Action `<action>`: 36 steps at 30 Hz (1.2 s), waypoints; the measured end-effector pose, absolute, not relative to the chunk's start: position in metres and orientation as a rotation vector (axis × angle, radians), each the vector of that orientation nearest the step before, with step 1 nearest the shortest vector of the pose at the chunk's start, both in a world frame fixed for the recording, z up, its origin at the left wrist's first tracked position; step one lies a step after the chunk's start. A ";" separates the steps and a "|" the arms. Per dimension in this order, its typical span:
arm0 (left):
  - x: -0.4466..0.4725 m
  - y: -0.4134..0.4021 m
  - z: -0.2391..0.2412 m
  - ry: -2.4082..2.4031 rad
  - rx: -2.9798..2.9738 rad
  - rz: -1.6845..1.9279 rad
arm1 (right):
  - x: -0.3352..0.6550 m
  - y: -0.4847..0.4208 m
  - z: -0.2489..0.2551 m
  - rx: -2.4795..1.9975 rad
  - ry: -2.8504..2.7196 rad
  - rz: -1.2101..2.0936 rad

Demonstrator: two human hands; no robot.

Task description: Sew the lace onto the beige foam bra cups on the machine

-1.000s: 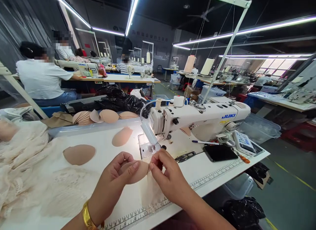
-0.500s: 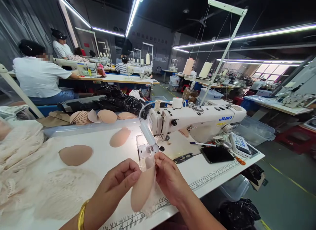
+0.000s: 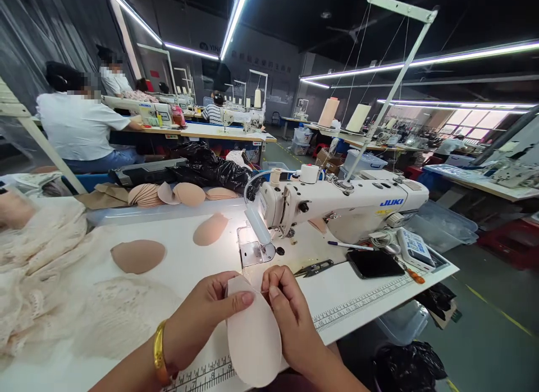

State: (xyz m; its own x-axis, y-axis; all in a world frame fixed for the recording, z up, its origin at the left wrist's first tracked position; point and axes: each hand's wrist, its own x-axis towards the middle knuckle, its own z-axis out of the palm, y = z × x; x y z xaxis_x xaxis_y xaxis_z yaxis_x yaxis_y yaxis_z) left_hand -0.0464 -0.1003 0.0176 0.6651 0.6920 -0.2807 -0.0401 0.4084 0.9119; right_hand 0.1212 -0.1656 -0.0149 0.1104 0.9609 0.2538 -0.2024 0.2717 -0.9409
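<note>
Low over the table's front, my left hand (image 3: 202, 313) pinches a pale beige bra pad (image 3: 255, 347) near its upper end, thumb on the near face. The pad hangs lengthwise with its rounded end down. Against its upper right edge, my right hand (image 3: 290, 319) has thumb and fingers pressed together. A fine strand seems to run to those fingertips, but what they hold is too small to make out. Just beyond both hands are the needle plate (image 3: 252, 256) and the white sewing machine (image 3: 337, 204). Two loose beige pads, a darker one (image 3: 138, 256) and a lighter one (image 3: 210, 229), lie left.
Cream lace fabric (image 3: 37, 268) is heaped at left, beside a lace piece (image 3: 122, 308). Stacked pads (image 3: 145, 195) line the back edge. Thread snips (image 3: 315, 268), a pen (image 3: 349, 245) and a phone (image 3: 374, 265) lie right. A co-worker (image 3: 84, 122) sits at another table.
The pad has turned so its paler face shows, and it hangs slightly lower and nearer. My left thumb now lies across it. The view has shifted a little left.
</note>
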 end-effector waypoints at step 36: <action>-0.042 -0.107 0.012 0.940 1.761 0.668 | 0.169 -0.179 0.017 -1.465 -2.260 0.802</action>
